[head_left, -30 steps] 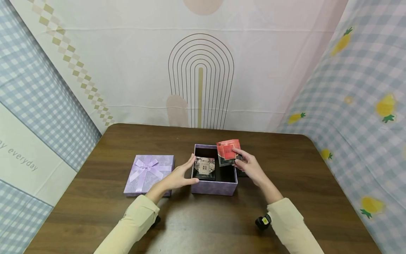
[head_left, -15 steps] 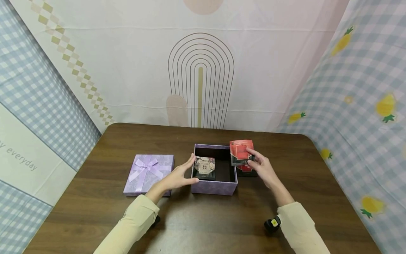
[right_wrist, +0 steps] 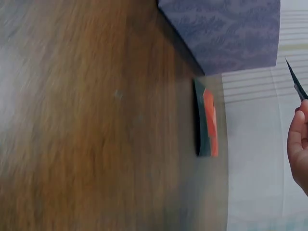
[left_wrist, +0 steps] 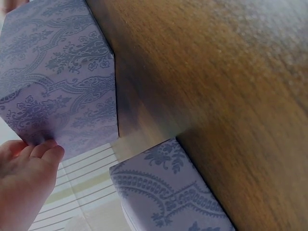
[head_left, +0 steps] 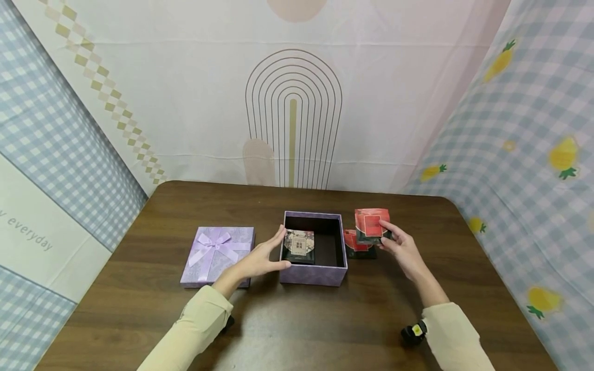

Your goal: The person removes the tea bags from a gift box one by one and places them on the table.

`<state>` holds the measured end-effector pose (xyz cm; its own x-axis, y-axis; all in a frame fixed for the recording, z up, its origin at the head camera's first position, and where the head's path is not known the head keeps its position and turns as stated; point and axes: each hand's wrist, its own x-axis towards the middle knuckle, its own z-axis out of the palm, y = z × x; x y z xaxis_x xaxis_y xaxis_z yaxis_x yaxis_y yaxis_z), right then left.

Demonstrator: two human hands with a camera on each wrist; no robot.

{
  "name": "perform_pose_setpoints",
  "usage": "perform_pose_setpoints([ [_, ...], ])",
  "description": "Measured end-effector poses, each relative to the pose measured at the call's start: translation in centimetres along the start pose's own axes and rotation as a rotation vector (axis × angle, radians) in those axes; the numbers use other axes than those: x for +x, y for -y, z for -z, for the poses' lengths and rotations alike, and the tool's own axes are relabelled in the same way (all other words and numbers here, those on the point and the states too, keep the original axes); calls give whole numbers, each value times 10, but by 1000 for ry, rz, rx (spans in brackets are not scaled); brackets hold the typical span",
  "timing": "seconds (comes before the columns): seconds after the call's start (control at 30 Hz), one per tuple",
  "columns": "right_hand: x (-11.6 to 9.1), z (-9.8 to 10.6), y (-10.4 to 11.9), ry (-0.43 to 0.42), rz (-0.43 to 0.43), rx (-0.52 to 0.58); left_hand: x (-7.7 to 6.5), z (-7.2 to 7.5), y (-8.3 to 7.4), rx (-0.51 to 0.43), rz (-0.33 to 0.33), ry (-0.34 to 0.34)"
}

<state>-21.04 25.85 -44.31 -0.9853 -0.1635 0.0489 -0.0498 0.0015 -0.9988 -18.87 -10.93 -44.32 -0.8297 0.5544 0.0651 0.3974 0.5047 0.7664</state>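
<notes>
A pale cloth printed with a lined arch (head_left: 294,118) hangs behind the far edge of the dark wood table (head_left: 297,319); blue-and-white gingham closes the left side, and more gingham (head_left: 520,175) with yellow pineapples the right. On the table's left lies the lavender gift-box lid (head_left: 213,255) with its ribbon bow. Right of it, mid-table, stands the open purple gift box (head_left: 313,274), a floral black sachet (head_left: 299,246) in its left part.

The left hand (head_left: 260,257) touches the box's left side, thumb at the near corner and fingers at the far one, spread wide. The right hand (head_left: 402,251) pinches a red-and-black sachet (head_left: 372,225) between thumb and fingers, to the right of the box and above the table. Below it a second red sachet (head_left: 356,248) lies flat-side down beside the box's right wall, partly hidden by the held one.

The step in hand looks like shifting sachets one at a time while the left hand steadies the box. The next move seems to call for a controlled lowering and a clean release, without knocking the box or the lower sachet.
</notes>
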Motion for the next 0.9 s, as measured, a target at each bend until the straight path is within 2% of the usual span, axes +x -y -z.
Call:
perform_pose_setpoints([
  [0.13,-3,11,-4,6,12,11,0,0,-1,-1,6,5],
  [0.67,-9,46,-24,-22,-42,-104,1,-1,2,10,12,2],
  [0.9,-8,58,-27,-16,-94,-255,0,-1,2,8,19,3],
])
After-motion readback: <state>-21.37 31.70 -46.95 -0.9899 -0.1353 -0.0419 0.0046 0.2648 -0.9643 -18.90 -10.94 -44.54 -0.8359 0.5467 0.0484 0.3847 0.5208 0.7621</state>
